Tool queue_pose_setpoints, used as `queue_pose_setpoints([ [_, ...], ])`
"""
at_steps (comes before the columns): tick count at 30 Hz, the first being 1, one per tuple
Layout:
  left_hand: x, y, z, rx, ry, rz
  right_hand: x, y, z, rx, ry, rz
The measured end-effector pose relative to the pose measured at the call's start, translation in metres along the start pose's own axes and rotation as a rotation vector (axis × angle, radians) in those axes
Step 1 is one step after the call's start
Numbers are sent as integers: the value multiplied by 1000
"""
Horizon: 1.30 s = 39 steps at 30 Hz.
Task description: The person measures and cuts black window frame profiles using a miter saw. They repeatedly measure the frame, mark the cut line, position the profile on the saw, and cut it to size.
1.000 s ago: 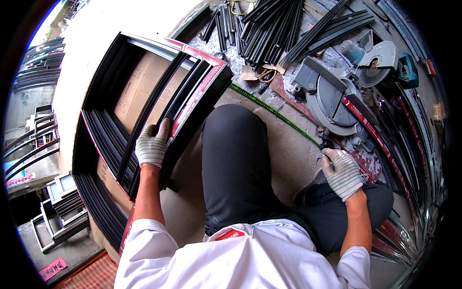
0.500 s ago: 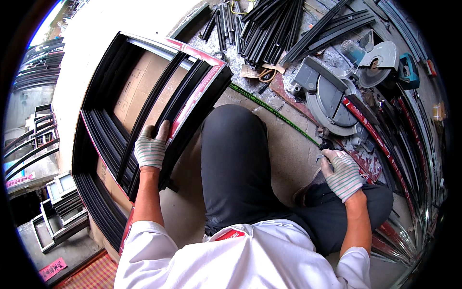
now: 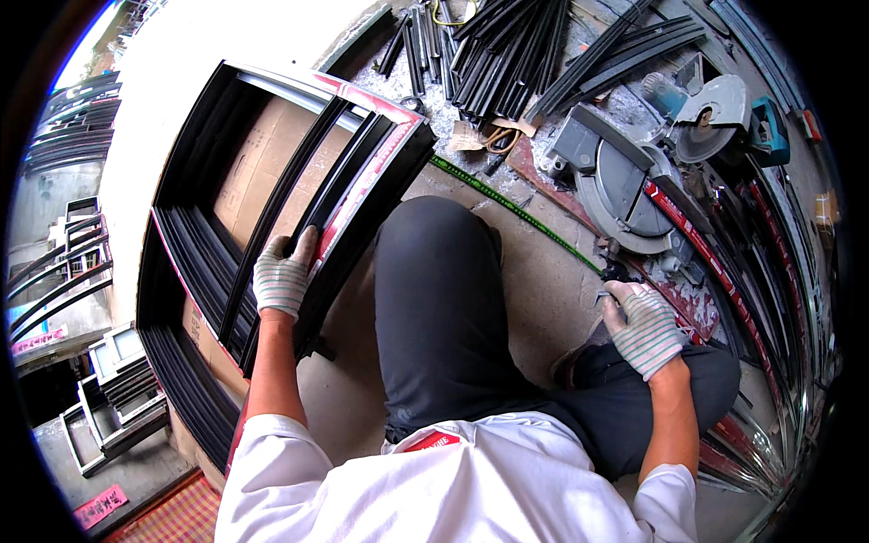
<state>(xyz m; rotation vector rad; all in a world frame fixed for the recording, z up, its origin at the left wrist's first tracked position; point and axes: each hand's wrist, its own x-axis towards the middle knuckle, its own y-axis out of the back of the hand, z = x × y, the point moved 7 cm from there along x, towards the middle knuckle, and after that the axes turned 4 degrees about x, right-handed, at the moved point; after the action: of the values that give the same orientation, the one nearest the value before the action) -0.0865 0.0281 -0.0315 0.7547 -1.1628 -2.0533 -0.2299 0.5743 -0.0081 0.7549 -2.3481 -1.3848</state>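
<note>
A stack of black window frames (image 3: pixel 362 172) with red-and-white film on the edges leans at my left side. My gloved left hand (image 3: pixel 282 276) is wrapped over one black bar of the top frame, thumb on the near side. A bright green tape-measure blade (image 3: pixel 516 214) stretches from the frame's far right corner down to the right. At its near end my gloved right hand (image 3: pixel 641 326) is closed, with fingers by the tape measure's dark case (image 3: pixel 617 271); most of what it grips is hidden. Both gloves are white with green stripes.
A mitre saw (image 3: pixel 625 195) with a grey round base and teal motor stands at the far right. Black profile offcuts (image 3: pixel 507 63) are piled beyond my knee (image 3: pixel 439 262). Long red-filmed profiles (image 3: pixel 715 262) lie along the right. Cardboard (image 3: pixel 262 163) shows behind the frames.
Almost nothing differs. My left hand and the frame stay in place, and the tape remains stretched out to my right hand.
</note>
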Motion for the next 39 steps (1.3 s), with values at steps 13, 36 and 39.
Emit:
queue_pose_setpoints([
  [13,0,-1,16,-1,-52,-15,-5,0,3,-31,-7,-21],
  [36,-21,14,26,110,-7,152,-6,-1,-1,-34,-16,-44],
  [39,-26,15,33,185,-6,187,-8,-1,2,-37,-36,-57],
])
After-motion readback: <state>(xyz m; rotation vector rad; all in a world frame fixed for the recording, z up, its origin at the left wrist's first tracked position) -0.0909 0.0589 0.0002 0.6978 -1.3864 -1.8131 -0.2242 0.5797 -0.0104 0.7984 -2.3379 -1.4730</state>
